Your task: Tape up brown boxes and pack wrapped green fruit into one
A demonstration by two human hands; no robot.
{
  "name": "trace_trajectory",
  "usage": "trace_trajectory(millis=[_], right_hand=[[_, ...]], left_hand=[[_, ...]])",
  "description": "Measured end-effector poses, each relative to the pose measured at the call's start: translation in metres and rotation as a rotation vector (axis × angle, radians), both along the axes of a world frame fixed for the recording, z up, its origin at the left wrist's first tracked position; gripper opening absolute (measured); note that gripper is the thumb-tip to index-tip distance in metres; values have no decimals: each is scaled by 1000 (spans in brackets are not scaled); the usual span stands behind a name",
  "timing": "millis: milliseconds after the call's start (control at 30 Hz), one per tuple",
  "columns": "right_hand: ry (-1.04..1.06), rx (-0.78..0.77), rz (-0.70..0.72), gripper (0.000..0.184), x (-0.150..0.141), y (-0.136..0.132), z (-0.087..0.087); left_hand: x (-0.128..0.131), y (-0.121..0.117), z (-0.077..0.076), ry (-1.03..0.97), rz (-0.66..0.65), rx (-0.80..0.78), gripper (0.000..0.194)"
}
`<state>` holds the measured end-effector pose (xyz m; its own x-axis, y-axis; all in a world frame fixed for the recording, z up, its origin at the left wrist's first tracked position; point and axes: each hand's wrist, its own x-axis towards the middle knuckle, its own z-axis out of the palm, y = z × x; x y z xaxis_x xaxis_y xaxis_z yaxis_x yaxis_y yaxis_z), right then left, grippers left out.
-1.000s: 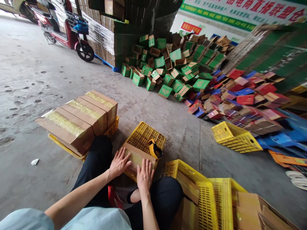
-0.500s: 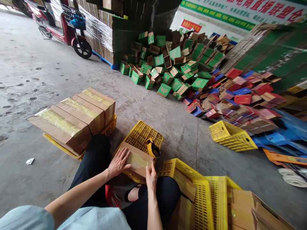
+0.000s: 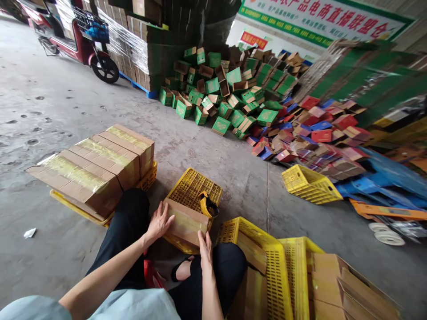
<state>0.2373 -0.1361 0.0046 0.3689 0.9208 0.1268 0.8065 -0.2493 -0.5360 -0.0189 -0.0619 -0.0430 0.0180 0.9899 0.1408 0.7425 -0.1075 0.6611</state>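
Head view — left hand and right hand, fingers outstretched, touch a carton; tape dispenser just beyond — crate nearby.

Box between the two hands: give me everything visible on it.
The box is a brown, oblong carton, apparently cardboard, its top closed, with yellowish tape running lengthwise along it. It lies on the near part of a yellow gridded crate. The left hand rests at its left end; the fingers of the right hand touch its right end. Contents and underside are hidden.
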Motion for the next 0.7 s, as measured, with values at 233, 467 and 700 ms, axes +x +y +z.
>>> trace_trajectory(millis=[233, 467, 700], right_hand=[[127, 66, 32, 85, -19, -2, 57], [-217, 90, 168, 93, -49, -10, 103], [-302, 52, 254, 77, -94, -2, 119]], left_hand=[[-6, 5, 7, -146, -87, -191, 64], [20, 0, 17, -262, -168, -260, 72], [8, -27, 123, -470, -425, -129, 65]])
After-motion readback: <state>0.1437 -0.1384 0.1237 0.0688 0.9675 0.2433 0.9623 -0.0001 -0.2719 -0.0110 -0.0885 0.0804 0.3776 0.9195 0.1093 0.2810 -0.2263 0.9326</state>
